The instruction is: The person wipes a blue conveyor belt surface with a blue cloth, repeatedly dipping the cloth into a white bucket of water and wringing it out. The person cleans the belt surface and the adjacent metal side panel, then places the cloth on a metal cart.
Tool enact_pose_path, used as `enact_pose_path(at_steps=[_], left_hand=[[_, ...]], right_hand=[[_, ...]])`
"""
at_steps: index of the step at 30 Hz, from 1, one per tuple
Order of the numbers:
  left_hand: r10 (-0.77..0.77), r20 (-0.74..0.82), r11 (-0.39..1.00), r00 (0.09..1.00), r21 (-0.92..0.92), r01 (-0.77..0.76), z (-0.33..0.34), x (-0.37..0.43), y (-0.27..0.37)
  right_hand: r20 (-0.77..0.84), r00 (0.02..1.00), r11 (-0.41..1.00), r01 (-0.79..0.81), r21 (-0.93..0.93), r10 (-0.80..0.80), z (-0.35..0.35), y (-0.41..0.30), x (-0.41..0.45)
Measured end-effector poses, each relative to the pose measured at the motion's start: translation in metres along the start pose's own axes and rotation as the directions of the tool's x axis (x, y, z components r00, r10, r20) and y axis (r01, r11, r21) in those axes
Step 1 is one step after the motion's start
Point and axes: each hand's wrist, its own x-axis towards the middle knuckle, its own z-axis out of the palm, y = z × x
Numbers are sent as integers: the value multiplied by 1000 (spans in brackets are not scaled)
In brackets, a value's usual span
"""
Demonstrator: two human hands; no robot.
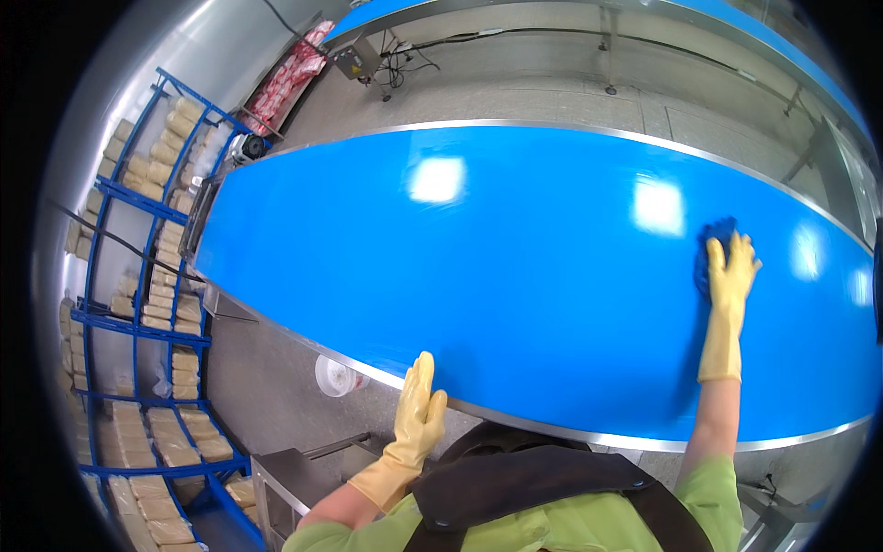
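Observation:
A wide blue conveyor belt (510, 290) with a metal edge stretches in front of me. My right hand (731, 272), in a long yellow rubber glove, lies on a crumpled dark blue cloth (721, 229) toward the belt's right part. It presses the cloth to the surface, and the cloth shows past the fingers and along the hand's left side. My left hand (419, 407), gloved alike, is at the near metal edge with nothing in it. Its fingers point away from me and its thumb stands apart; whether it touches the edge I cannot tell.
Blue shelving (141, 334) with wrapped pale blocks stands at left. Under the near edge is a white bucket (336, 376), and a metal stand (290, 476) is at lower left. Beyond the belt are a bin of red-and-white packages (286, 83), a control box (355, 62) and another conveyor (376, 10).

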Motion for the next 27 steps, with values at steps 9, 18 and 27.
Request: enact_pose_path(at_steps=[9,18,27], left_hand=[[-457,-269,890,848,-126,439,-82,-99,-103],[-790,-352,614,502,-435,659,-77,-204,-128],[-902,-291,431,319,-571,698,-65,-217,-142]], right_hand=[[-58,794,690,560,458,-606,110,-467,-19],[-116,383,201,692,694,-917,-1,-657,-252],[53,-44,8,693,721,-998,-66,-685,-309]])
